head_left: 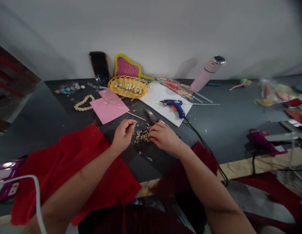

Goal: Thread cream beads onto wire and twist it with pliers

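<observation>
My left hand (123, 136) is closed in a pinch, with a tiny pale bit showing at the fingertips; its kind is too small to tell. My right hand (164, 137) reaches down to a pile of short, pale cut pieces (141, 136) on the dark table. Its fingers are bent together at the pile's right edge, and whatever they pinch is hidden. Just behind that hand lies a pair of pliers or cutters (151, 115), its handles partly covered. A thin wooden stick (130, 113) rests beyond my left hand, one end over pink paper (107, 112).
A blue glue gun (175, 106) lies on a white sheet (153, 94), its cord trailing right. Behind stand a yellow basket (128, 94) with small white pieces, a phone (100, 68) and a pink bottle (207, 74). Red cloth (75, 162) covers the front left; a heart-shaped beige frame (84, 103) sits left.
</observation>
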`<action>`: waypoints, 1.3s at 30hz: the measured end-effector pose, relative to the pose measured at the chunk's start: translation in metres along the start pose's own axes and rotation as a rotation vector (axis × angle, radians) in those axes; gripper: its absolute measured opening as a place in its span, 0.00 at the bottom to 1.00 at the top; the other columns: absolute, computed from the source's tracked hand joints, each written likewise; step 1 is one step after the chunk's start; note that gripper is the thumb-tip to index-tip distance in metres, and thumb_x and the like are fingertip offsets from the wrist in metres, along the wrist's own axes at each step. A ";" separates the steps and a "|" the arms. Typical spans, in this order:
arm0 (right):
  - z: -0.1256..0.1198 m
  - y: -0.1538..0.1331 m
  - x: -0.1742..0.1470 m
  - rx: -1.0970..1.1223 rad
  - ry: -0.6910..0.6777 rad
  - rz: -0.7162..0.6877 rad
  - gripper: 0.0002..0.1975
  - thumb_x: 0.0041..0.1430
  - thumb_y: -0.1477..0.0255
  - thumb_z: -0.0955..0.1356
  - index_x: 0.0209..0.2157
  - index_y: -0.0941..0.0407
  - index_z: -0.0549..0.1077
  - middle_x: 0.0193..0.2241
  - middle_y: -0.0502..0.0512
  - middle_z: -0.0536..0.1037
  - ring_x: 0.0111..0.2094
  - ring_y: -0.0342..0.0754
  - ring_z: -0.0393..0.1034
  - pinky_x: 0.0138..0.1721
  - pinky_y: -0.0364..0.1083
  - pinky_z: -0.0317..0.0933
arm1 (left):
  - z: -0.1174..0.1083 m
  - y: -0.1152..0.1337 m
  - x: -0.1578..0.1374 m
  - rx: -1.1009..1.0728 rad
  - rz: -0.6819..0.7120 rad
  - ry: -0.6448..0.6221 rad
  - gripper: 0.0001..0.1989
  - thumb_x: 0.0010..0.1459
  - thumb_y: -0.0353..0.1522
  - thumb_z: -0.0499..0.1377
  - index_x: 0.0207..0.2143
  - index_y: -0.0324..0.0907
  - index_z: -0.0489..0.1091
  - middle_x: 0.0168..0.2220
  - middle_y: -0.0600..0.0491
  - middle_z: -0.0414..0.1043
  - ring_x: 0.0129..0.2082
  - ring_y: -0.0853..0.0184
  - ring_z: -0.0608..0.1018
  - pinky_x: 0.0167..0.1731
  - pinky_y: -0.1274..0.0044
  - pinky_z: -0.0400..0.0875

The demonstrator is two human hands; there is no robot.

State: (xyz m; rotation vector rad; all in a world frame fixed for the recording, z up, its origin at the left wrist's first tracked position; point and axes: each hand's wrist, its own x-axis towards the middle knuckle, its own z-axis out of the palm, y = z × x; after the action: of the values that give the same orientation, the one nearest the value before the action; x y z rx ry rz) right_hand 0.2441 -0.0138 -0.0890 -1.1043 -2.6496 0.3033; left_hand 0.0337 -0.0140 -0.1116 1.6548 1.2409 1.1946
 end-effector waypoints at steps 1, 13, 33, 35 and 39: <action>0.000 -0.001 0.000 -0.007 -0.006 0.007 0.05 0.58 0.72 0.65 0.35 0.54 0.74 0.36 0.55 0.73 0.43 0.50 0.61 0.45 0.51 0.54 | 0.001 0.000 0.000 -0.054 -0.034 -0.005 0.09 0.59 0.33 0.52 0.41 0.41 0.67 0.27 0.55 0.66 0.24 0.72 0.70 0.27 0.79 0.65; -0.005 -0.006 0.001 -0.075 -0.068 0.072 0.05 0.59 0.72 0.64 0.35 0.55 0.73 0.37 0.55 0.72 0.44 0.50 0.59 0.46 0.50 0.53 | 0.014 0.013 -0.008 -0.483 -0.325 -0.118 0.12 0.55 0.36 0.57 0.39 0.39 0.66 0.21 0.58 0.65 0.16 0.74 0.69 0.17 0.82 0.66; 0.002 0.001 0.000 0.009 0.026 0.061 0.09 0.58 0.78 0.62 0.36 0.55 0.72 0.38 0.56 0.72 0.42 0.50 0.62 0.45 0.50 0.56 | 0.009 0.004 -0.003 -0.568 -0.370 -0.158 0.12 0.51 0.34 0.61 0.38 0.40 0.70 0.25 0.56 0.68 0.20 0.76 0.68 0.22 0.82 0.65; 0.003 0.004 0.000 0.036 0.075 0.064 0.11 0.59 0.80 0.60 0.37 0.55 0.72 0.39 0.57 0.71 0.42 0.49 0.62 0.45 0.50 0.57 | 0.009 0.003 -0.002 -0.585 -0.383 -0.150 0.11 0.51 0.34 0.61 0.37 0.40 0.70 0.25 0.56 0.69 0.20 0.76 0.68 0.22 0.82 0.65; 0.003 0.011 -0.002 0.075 0.136 0.077 0.10 0.59 0.80 0.61 0.37 0.56 0.71 0.39 0.57 0.71 0.42 0.50 0.62 0.45 0.50 0.59 | 0.009 0.002 -0.002 -0.603 -0.408 -0.140 0.13 0.50 0.34 0.62 0.38 0.39 0.69 0.26 0.55 0.69 0.21 0.76 0.69 0.22 0.82 0.65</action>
State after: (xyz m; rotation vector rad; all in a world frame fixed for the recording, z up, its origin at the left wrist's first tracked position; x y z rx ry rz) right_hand 0.2518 -0.0074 -0.0952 -1.1615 -2.4617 0.3270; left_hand 0.0425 -0.0165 -0.1133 0.9682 0.9428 1.0379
